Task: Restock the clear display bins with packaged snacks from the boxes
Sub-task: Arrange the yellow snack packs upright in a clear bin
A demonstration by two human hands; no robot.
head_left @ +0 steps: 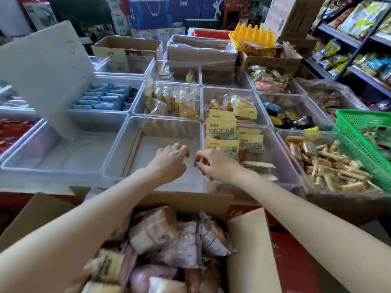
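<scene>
Boxed snack packs (154,231) below both hands (169,159), over clear bin (118,144).

- Bin (118,144): clear plastic, square, front row centre; holds no snacks, only a pale liner sheet and a thin strip lying along its left side.
- Box (243,250): brown cardboard, flaps open, just in front of the bin; heaped with wrapped snacks.
- Snacks (154,229): pale, clear-wrapped bread-like packs, jumbled at all angles in the box.
- Yellow packs (222,132): stacked in the bin to the right.
</scene>
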